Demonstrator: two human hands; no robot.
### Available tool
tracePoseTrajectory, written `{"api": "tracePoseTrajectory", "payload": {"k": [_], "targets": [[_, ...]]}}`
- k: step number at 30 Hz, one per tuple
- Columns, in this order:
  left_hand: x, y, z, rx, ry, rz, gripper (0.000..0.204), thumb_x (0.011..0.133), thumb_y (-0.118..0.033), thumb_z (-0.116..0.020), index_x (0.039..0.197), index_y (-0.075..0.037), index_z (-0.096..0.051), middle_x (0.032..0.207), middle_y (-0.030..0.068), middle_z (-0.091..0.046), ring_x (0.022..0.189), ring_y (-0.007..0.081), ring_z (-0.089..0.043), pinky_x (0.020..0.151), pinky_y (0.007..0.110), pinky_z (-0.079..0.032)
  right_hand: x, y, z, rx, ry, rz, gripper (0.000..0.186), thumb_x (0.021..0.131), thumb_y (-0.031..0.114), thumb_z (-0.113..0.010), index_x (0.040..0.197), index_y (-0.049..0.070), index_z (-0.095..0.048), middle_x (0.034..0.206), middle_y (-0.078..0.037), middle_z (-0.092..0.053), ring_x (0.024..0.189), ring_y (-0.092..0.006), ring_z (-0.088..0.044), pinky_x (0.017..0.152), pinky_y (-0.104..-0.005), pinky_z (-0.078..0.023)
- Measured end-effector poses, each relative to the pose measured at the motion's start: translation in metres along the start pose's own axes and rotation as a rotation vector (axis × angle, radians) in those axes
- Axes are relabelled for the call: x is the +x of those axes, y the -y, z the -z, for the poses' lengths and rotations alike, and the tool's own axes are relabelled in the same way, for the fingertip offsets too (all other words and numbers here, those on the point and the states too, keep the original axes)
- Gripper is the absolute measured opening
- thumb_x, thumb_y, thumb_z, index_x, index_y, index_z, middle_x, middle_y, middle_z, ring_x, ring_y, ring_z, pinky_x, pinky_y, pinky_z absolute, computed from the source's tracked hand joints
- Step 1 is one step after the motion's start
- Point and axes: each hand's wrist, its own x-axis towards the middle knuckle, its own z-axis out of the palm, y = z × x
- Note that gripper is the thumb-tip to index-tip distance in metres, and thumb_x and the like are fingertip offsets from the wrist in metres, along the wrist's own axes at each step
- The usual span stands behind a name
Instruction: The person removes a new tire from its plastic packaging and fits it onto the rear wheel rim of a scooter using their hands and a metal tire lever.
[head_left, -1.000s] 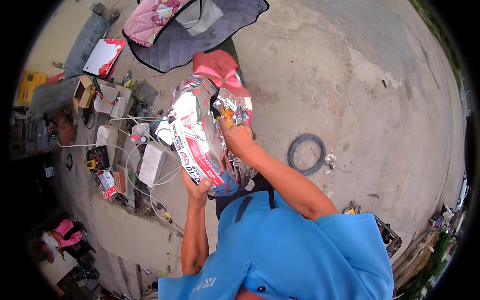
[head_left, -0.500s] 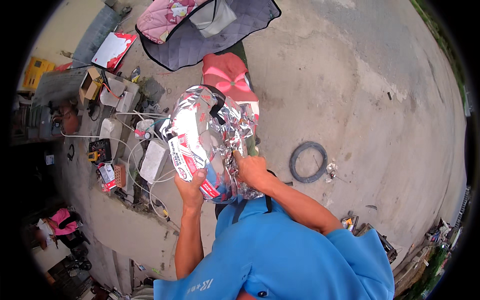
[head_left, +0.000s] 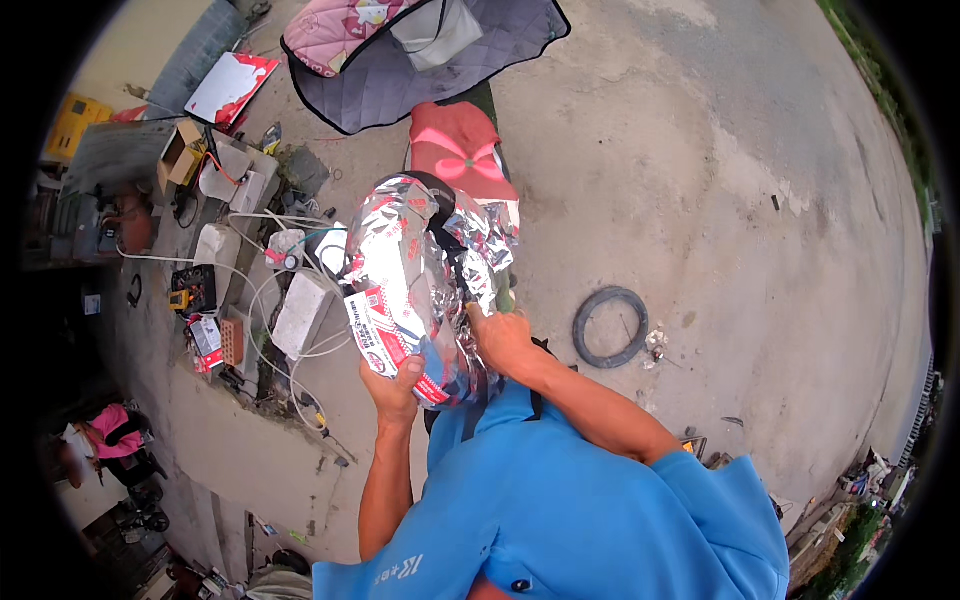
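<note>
A round, bulky tyre (head_left: 440, 207) wrapped in shiny silver foil is in front of my body, black rubber showing where the wrap is split. A red and white label (head_left: 378, 330) covers the wrap's lower left. My left hand (head_left: 393, 388) grips the near left edge, thumb on top over the label. On the opposite side, my right hand (head_left: 503, 338) has its fingers curled into the crumpled foil wrap (head_left: 487, 262) at the inner edge of the split. Its fingertips are partly hidden by the foil.
Beyond the tyre is a red seat cover (head_left: 462, 150) with a pink bow pattern, below a grey quilted cover (head_left: 400, 95). A black inner tube or tyre (head_left: 612, 362) lies on the concrete at right. Hoses, blocks (head_left: 302, 312) and tools crowd the left. A person in pink (head_left: 115, 430) is at lower left.
The split in the foil has widened, and more black shows along the middle. My right hand has pulled slightly downward with the foil. My left hand keeps its hold.
</note>
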Motion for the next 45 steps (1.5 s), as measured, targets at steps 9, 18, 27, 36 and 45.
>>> {"api": "tracePoseTrajectory", "payload": {"k": [9,18,27,36,45], "targets": [[-0.017,0.022,0.023,0.040,-0.087,-0.012,0.080,0.073,-0.049,-0.084,0.123,0.004,-0.051,0.105,0.0041,-0.060,0.091,0.0135,-0.059,0.083,0.030,-0.049,0.009,0.016,0.010,0.119,-0.026,-0.057,0.041,0.085,0.011,-0.060,0.124,0.002,-0.055,0.083,-0.025,-0.070,0.080,-0.0401,-0.071,0.070,-0.0513,-0.056],[-0.059,0.046,0.030,0.111,-0.059,-0.060,0.094,0.066,-0.055,-0.086,0.128,0.007,-0.049,0.108,0.0077,-0.059,0.097,0.0185,-0.057,0.088,0.033,-0.048,0.014,0.014,0.039,0.112,0.208,-0.106,0.026,0.082,0.023,-0.067,0.099,0.004,-0.074,0.098,-0.022,-0.073,0.095,-0.0393,-0.071,0.082,-0.0481,-0.056],[-0.063,0.064,0.041,0.098,-0.134,-0.079,0.095,0.065,-0.056,-0.086,0.128,0.007,-0.050,0.107,0.0055,-0.058,0.097,0.0184,-0.058,0.090,0.033,-0.048,-0.032,-0.043,0.081,0.974,0.418,-0.259,0.040,0.086,0.007,-0.055,0.125,-0.003,-0.057,0.086,-0.015,-0.067,0.080,-0.0233,-0.068,0.074,-0.0367,-0.054],[-0.028,0.036,0.068,-0.250,-0.154,0.016,0.066,0.072,-0.035,-0.080,0.120,0.003,-0.054,0.094,0.0019,-0.062,0.078,0.0109,-0.060,0.075,0.025,-0.051,-0.007,0.026,0.101,1.223,-0.104,-0.122,0.046,0.097,0.050,-0.061,0.096,0.004,-0.059,0.070,-0.002,-0.056,0.058,-0.0102,-0.054,0.055,-0.0262,-0.046],[-0.038,0.013,0.128,-0.530,-0.401,0.172,0.055,0.082,-0.020,-0.074,0.128,0.002,-0.051,0.106,0.0068,-0.064,0.095,0.0162,-0.064,0.087,0.033,-0.054,0.075,0.135,0.035,1.111,0.134,0.005,0.028,0.102,0.030,-0.058,0.092,0.004,-0.059,0.065,-0.001,-0.054,0.051,-0.0095,-0.050,0.046,-0.0248,-0.041]]}}
